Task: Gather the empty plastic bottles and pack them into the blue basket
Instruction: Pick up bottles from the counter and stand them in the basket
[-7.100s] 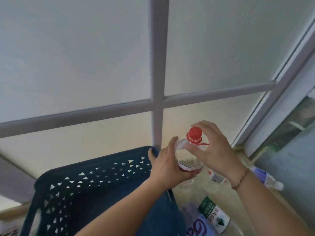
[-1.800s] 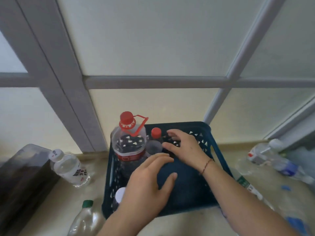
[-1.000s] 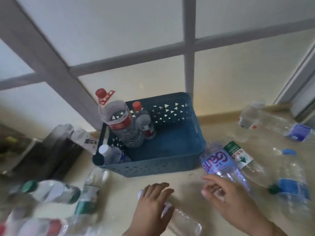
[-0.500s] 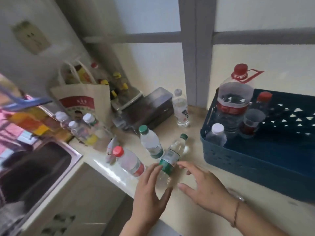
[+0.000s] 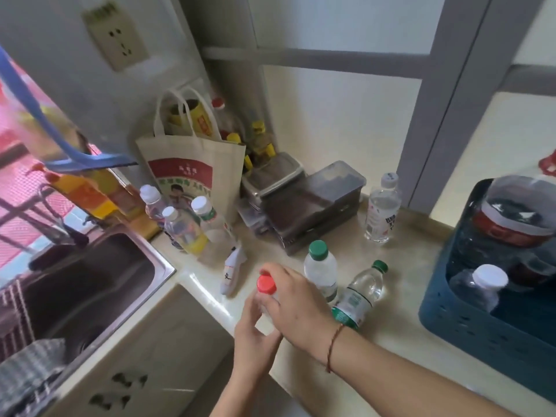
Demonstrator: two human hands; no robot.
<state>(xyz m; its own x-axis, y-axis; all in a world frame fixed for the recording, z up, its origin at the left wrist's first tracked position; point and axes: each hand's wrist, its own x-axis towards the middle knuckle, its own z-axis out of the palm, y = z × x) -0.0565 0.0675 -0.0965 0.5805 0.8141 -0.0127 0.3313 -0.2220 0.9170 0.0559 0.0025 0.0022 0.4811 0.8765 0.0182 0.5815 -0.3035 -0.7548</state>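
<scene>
A small clear bottle with a red cap (image 5: 266,283) lies near the counter's front edge, and both hands close around it. My left hand (image 5: 255,329) grips it from below and my right hand (image 5: 296,305) wraps over it from the right. Beside them stands a green-capped bottle (image 5: 319,270), and another green-capped bottle (image 5: 359,293) lies on its side. A white-capped bottle (image 5: 382,212) stands near the window frame. The blue basket (image 5: 469,332) sits at the right, holding a large red-labelled jug (image 5: 511,218) and a white-capped bottle (image 5: 481,285).
A steel sink (image 5: 75,284) lies at the left, below the counter edge. A cloth tote bag (image 5: 195,176), several small bottles (image 5: 186,227) and dark lidded boxes (image 5: 304,203) crowd the back corner. A small white tube (image 5: 231,270) lies by the edge.
The view has swung left and closer to the counter. Both hands moved left from the lying green-capped bottle and closed on the red-capped bottle.
</scene>
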